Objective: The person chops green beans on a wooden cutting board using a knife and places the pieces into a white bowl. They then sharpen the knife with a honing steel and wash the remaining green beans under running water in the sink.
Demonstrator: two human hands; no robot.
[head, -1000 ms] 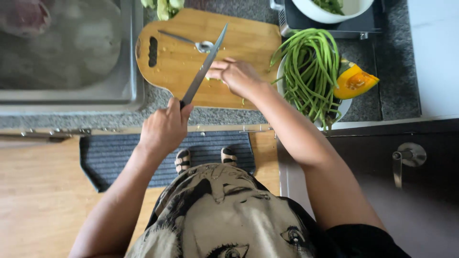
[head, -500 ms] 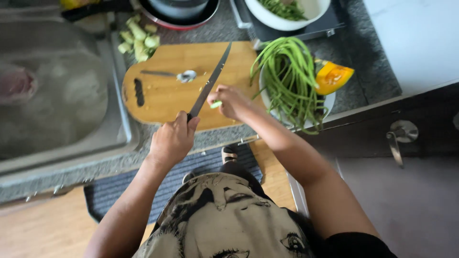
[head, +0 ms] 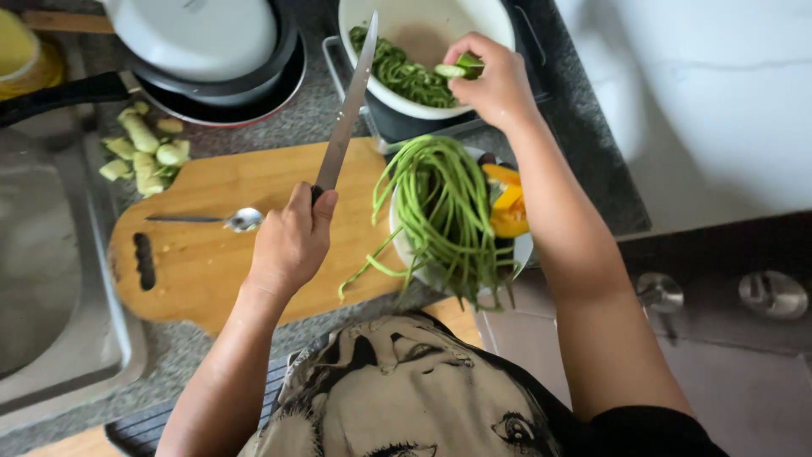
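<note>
Seen from above, a person stands at a dark speckled worktop point(head: 592, 182). The left hand point(head: 292, 241) is closed around the handle of a long knife point(head: 348, 110), blade angled up and away over the wooden cutting board point(head: 211, 254), apparently parked clear of the other arm while nothing is being cut. The right hand point(head: 495, 76) reaches over a white bowl point(head: 423, 34), fingers pinched on short green bean pieces point(head: 457, 69) directly above the cut beans already inside, a grip that suits dropping them in. A bundle of long green beans point(head: 444, 211) drapes over a plate point(head: 518, 254) just right of the board, with orange squash pieces point(head: 507, 203) beside it, within easy reach. A spoon point(head: 228, 222) lies on the board; pale vegetable scraps point(head: 148, 148) sit at its far left corner. The knife handle is hidden inside the fist, the plate is mostly covered, and the pan point(head: 211, 59) and sink point(head: 42, 279) are cut off at the edges.
</note>
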